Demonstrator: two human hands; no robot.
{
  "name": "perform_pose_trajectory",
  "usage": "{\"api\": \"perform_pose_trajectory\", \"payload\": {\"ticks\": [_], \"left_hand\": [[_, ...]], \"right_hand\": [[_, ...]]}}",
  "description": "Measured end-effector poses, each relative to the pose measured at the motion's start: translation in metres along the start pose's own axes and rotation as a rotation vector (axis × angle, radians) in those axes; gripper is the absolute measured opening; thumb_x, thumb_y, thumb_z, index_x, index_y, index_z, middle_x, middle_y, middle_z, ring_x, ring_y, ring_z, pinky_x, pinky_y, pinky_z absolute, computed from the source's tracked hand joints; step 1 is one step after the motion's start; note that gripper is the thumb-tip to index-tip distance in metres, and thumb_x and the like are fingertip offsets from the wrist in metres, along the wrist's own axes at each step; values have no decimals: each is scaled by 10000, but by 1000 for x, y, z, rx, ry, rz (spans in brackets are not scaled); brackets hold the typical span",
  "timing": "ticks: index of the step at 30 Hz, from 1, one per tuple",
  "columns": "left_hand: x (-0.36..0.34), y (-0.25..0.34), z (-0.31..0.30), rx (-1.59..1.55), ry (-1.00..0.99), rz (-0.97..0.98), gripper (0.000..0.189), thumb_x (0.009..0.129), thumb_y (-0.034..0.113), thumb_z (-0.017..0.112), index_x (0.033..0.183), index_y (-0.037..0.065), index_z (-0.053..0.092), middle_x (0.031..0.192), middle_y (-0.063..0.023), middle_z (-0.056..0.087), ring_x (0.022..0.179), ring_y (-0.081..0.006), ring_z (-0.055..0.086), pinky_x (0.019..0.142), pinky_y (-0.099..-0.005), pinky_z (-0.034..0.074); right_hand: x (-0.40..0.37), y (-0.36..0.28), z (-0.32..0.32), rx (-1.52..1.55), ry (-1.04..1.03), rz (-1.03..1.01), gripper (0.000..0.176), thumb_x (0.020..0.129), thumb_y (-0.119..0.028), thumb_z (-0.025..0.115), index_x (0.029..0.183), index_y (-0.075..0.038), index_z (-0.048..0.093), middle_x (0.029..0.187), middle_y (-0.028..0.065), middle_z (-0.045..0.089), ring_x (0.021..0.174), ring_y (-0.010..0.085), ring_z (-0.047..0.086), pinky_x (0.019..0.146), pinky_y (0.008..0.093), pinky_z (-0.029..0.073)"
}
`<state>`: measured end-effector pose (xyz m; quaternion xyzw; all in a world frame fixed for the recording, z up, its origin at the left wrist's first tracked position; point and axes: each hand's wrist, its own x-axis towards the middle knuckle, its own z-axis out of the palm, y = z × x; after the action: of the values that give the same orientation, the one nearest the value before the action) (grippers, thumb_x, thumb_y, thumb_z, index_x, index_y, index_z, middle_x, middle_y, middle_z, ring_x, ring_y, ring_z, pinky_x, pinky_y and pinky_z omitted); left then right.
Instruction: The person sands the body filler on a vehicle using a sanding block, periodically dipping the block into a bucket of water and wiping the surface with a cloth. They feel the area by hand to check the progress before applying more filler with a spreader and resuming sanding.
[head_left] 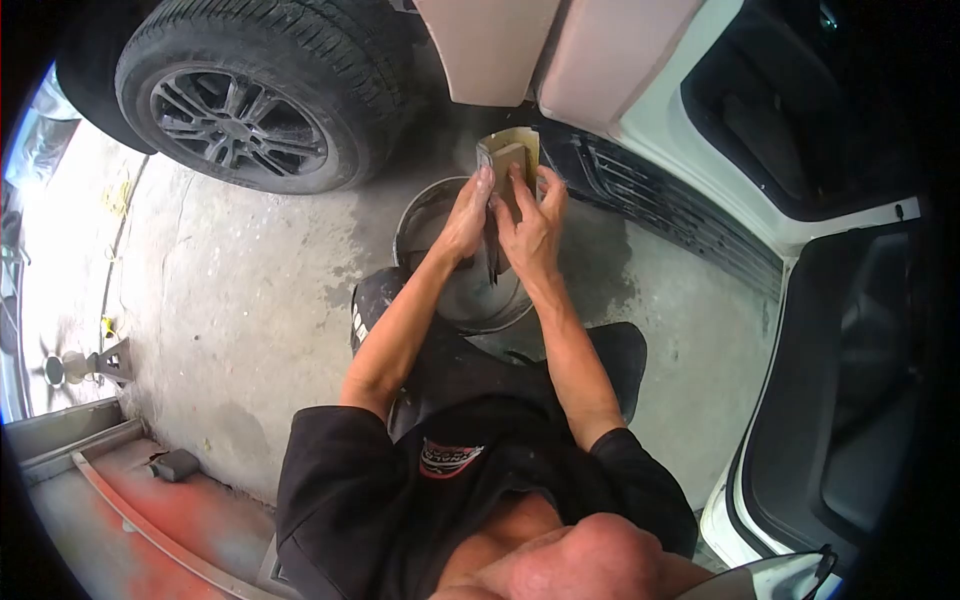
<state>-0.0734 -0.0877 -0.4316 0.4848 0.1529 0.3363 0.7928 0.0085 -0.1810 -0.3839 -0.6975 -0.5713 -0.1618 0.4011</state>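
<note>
Between my hands, over a round bucket with liquid in it, is a light-brown sanding block. A sheet of sandpaper is folded up around the block, its yellowish side showing at the right. My left hand grips the sheet's left edge, thumb along it. Fingers of my right hand press on the block's near face, with the outer fingers bent at the sheet's right edge. A dark strip hangs below the block, between my palms.
A car wheel stands at the upper left. Beige-primed body panels and a black running board lie ahead and right, with an open white door beside me. A red-sprayed panel lies at the lower left on the concrete floor.
</note>
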Motion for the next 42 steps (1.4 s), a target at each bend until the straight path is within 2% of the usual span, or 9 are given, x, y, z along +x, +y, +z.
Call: {"api": "perform_pose_trajectory", "payload": {"ticks": [7,10,13,22,28,31,32,37,42], "left_hand": [[-10,-4,20,-77,-216,-73,787,1050,650,300,1527,29,377,1466,-142,509,1322,-251,517,1141,-402,397],[-14,-6,30,-57,-202,0,809,1048,663,273,1485,-1,422,1350,-140,593,1211,-227,589,1045,-368,481],[-11,-12,33,-213,-168,-71,819,1051,661,224,1506,3,398,1403,-147,562,1264,-237,565,1079,-380,461],[-13,-25,29,29,-160,71,770,1085,555,56,1544,6,341,1483,-160,476,1373,-240,456,1179,-399,345],[-12,-35,31,-9,-94,114,723,1098,544,179,1508,-17,382,1442,-156,509,1331,-239,467,1157,-380,344],[-14,-17,32,256,-156,179,661,1090,501,351,1498,-17,397,1428,-138,527,1319,-222,474,1136,-358,353],[-17,-15,35,220,-115,47,636,1069,451,462,1500,-11,404,1418,-121,538,1299,-200,482,1116,-340,363],[-16,-10,31,313,-115,-8,656,1093,502,319,1502,-3,411,1408,-127,537,1275,-198,491,1099,-344,375],[-18,-17,36,146,-140,16,706,1106,509,133,1517,-5,388,1454,-143,500,1332,-226,469,1161,-370,339]], "right_hand": [[-24,15,-12,-27,-3,27,544,818,-159,809,1317,-28,637,1236,224,506,1089,380,535,909,459,478],[-32,16,-12,-32,-7,67,558,830,-141,794,1344,-30,607,1240,224,516,1114,404,539,950,476,470],[-22,7,-17,-3,72,140,570,841,-142,785,1355,-22,569,1236,224,533,1147,418,544,1002,487,453],[-25,24,-11,429,-24,385,493,917,-203,718,1316,19,532,1202,201,570,1165,369,557,1001,446,462],[-32,38,-3,315,44,307,465,983,-297,678,1335,-9,582,1216,161,589,1120,298,601,991,414,483],[-31,42,-6,297,39,264,478,1045,-370,570,1382,-32,600,1199,149,573,1142,292,579,998,407,472],[-32,47,-5,335,23,246,466,1051,-356,554,1394,-43,598,1194,152,558,1134,295,567,986,402,471],[-36,54,-5,460,-2,241,486,1076,-374,477,1436,-62,578,1216,161,505,1133,302,537,968,387,464],[-34,47,-9,294,-25,211,566,993,-341,645,1456,-34,540,1240,171,522,1156,311,548,983,405,478]]}}
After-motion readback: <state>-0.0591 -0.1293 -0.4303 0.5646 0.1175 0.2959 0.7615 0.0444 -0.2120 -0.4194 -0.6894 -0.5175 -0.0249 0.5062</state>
